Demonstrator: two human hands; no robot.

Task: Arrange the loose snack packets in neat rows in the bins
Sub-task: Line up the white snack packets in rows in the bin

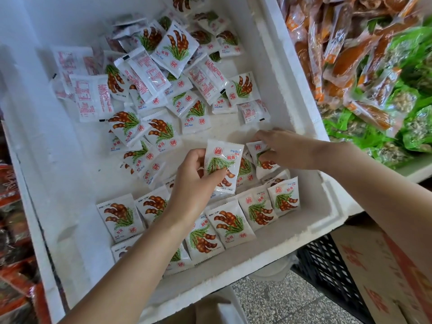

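My left hand [196,182] pinched a packet [221,157] upright, its fingers [198,156] curled round the left edge and the thumb pressed across the front. I held it just above the near part of the white foam bin [301,94]. My right hand [288,148] was just beside it, fingers bent over the top of a second packet [260,160] and the thumb against its face, gripping it. Below both hands a row [257,206] of packets stood overlapping along the near wall, some printed side up the other way. Farther back in the bin a loose pile [163,73] lay jumbled, fronts and backs mixed. To the right, a neighbouring bin [420,169] held orange and green packs.
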